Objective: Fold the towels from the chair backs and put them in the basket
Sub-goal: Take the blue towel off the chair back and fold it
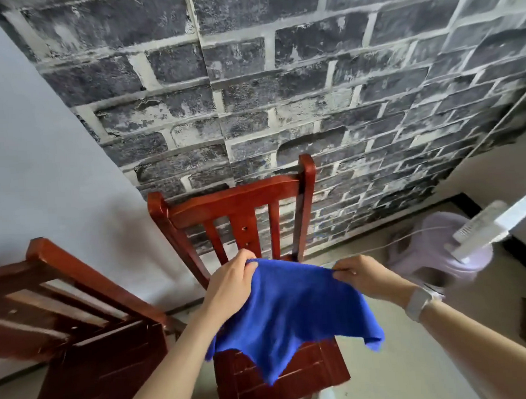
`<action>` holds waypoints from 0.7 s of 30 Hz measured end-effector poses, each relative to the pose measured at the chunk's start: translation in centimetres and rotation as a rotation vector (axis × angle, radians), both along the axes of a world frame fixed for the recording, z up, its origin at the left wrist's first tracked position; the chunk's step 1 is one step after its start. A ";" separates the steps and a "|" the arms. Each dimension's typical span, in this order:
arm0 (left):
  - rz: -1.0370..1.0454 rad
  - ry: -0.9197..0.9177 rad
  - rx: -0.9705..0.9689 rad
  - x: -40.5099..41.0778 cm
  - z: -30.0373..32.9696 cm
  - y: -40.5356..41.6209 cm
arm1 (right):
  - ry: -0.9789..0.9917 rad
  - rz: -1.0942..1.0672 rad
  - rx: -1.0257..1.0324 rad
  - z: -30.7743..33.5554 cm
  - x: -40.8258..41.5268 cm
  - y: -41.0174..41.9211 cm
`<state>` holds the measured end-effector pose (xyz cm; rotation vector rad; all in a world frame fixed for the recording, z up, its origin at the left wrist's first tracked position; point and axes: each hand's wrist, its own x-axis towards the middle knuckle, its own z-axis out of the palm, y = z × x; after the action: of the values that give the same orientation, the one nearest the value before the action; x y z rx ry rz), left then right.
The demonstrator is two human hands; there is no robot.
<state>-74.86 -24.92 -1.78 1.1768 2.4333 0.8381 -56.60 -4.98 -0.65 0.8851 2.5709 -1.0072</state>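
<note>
Towel, bright blue, held up by its top edge above the seat of a red-brown wooden chair; cloth hangs slack between the two hands and drapes down over the seat, lower corners uneven, one pointing toward 6 o'clock, another toward 4 o'clock. Left hand pinches the top corner at the towel's 11 o'clock, fingers pressed together on the fabric. Right hand pinches the top corner at the towel's 1 o'clock, thumb and fingers closed on the edge; a pale watch sits on that wrist. Chair back, with upright slats, stands at 12 o'clock from the towel, bare, close to a wall covered in grey brick pattern. Second chair of the same wood at 9 o'clock, tilted in the view, back bare. At 3 o'clock, a pale lilac plastic stool on the floor, with a white fan-like appliance just beside it; a thin cord runs past the stool.
</note>
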 end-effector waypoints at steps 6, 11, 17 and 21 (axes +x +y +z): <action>0.072 -0.086 0.105 2.2 2.1 2.4 | 0.358 -0.221 0.474 1.3 2.6 1.0; -0.143 0.125 0.069 2.8 4.3 3.0 | 0.050 -0.288 0.498 1.3 3.2 1.9; -0.398 0.096 -0.116 4.6 3.1 2.2 | 0.625 -0.787 -0.693 3.1 0.9 2.3; -0.286 0.011 -0.001 4.3 2.4 3.0 | 0.583 -0.507 -0.671 5.6 0.0 2.1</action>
<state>-70.58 -21.89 0.61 1.4866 2.2002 0.7441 -56.60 -2.88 4.95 1.1735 2.1112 -2.3868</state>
